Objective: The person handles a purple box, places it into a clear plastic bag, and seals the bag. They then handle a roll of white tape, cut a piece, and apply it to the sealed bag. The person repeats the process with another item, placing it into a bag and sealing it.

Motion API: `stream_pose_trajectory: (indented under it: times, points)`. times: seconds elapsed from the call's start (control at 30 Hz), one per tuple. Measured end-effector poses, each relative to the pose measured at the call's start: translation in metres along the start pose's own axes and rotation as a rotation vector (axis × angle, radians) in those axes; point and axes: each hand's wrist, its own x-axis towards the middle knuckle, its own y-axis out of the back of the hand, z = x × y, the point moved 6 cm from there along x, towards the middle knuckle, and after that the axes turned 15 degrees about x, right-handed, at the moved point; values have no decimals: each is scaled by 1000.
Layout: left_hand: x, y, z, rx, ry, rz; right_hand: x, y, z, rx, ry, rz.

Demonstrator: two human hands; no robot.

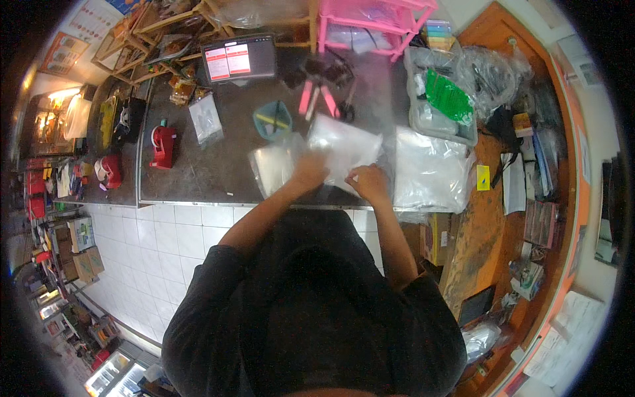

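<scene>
My left hand (pixel 311 169) is motion-blurred above the black tabletop, between two clear plastic packets. On its left lies a flat clear packet (pixel 274 168). A stack of clear plastic bags (pixel 342 144) spreads out on its right. At the lower right part of that stack is my right hand (pixel 371 182), its thumb and index finger curled towards each other. Whether either hand grips the plastic cannot be made out. Farther right, a larger pile of clear plastic bags (pixel 431 168) rests at the table's front edge.
A teal cup (pixel 273 120) with a yellow item stands behind my left hand. Pink-handled tools (pixel 317 99) lie farther back. A red tape dispenser (pixel 162 148), tablet (pixel 239 57), clear plastic bin (pixel 441 99) and pink rack (pixel 374 25) surround the black table (pixel 213 164).
</scene>
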Motion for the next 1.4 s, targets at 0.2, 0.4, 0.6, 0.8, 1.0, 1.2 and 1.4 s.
stream_pose_trajectory:
  times: [0.2, 0.4, 0.6, 0.8, 1.0, 1.2, 1.4]
  points:
    - [-8, 12, -13, -323, 58, 174, 3, -36, 16, 122, 104, 1]
    - [-13, 12, -15, -408, 66, 262, 16, -54, 48, 83, 53, 161]
    - [-17, -7, -23, -521, 62, 335, 24, -62, 43, 97, -221, 132]
    - [-18, -20, -20, -369, 40, 376, -3, -50, 25, -156, -147, 131]
    - [-16, -21, -22, -391, 135, 243, 8, -53, 41, -169, -38, 201]
    - [-16, -35, -22, -300, 58, 372, -7, -2, 43, 828, 21, 317]
    - [-17, -22, -20, -392, 189, 270, -15, 29, 39, 715, -118, 505]
